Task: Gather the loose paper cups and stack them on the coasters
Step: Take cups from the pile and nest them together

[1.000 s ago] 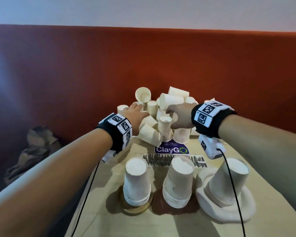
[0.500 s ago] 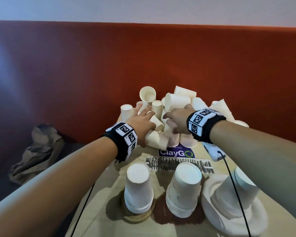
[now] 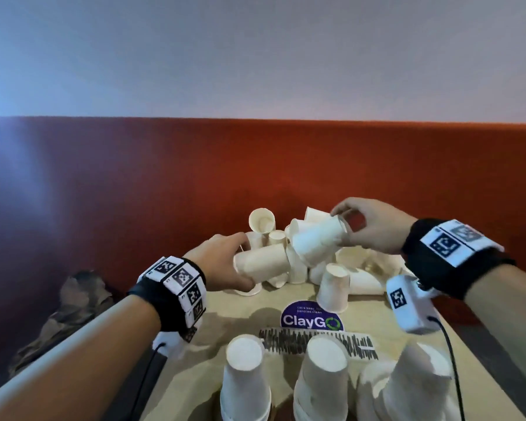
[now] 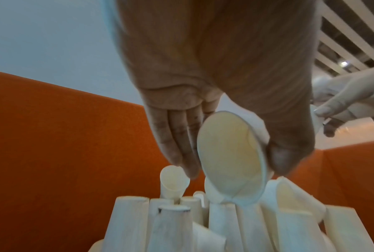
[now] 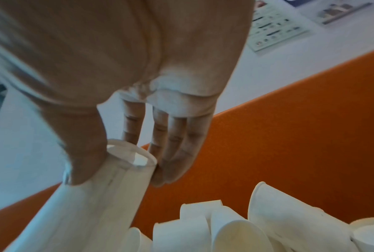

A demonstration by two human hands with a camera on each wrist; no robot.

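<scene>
Nearest: three upside-down stacks, the left stack, middle stack and right stack, stand in a row at the near table edge. Coasters under them mostly hidden; I can't make them out here. Behind them the ClayGo sticker, then a lone inverted cup.

Mid-field: left hand has fingers and thumb curled round a cup lying sideways, gripping near its base; the wrist view shows thumb on one side and fingers on the other. Right hand holds a tilted cup by its base end, thumb against the wall and fingers wrapped behind, mouth pointing down-left. Both cups are lifted clear of the heap.

Far: loose pile of remaining cups against the orange backrest, plenty left. Crumpled brown paper off the table to the left.

Step in hand, as I read it: carry both back to the stacks. Advice: flip mouth-down before arrival, line the rim up over a stack top, lower straight, no squeeze, since thin walls dent. Right stack looks to lean, so seat there gently or use another.
</scene>
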